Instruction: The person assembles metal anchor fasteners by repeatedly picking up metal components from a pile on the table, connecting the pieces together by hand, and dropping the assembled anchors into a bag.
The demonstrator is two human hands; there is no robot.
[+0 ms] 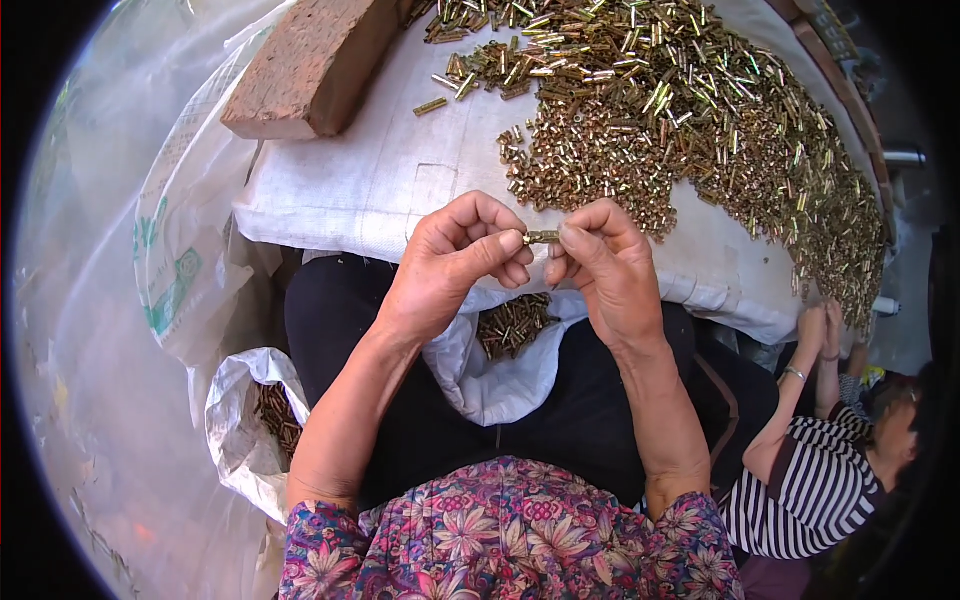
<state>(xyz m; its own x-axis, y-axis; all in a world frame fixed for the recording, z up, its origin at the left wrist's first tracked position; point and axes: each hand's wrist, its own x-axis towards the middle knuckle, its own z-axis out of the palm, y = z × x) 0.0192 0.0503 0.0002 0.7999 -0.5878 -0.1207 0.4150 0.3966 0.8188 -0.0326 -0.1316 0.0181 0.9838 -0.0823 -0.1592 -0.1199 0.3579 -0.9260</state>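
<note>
Above my lap, both hands meet at a small brass-coloured metal sleeve (543, 237). My left hand (450, 262) is closed, its thumb and index finger pinching the left end, where a small rounded piece shows at the tip. The thumb and fingers of my right hand (612, 268) close on the other end. Just past my hands, small nut-like pieces (590, 165) lie heaped on a white woven cloth surface (370, 190). Farther back spreads a larger pile of loose metal sleeves (640, 60). Below my hands, an open white sack (500, 390) between my legs holds similar pieces (512, 325).
A brick (310, 70) rests on the cloth at the far left. Another white sack (240, 430) of metal pieces stands by my left leg. Plastic sheeting (100, 300) hangs along the left. A co-worker in a striped shirt (810, 490) reaches toward the pile's right edge.
</note>
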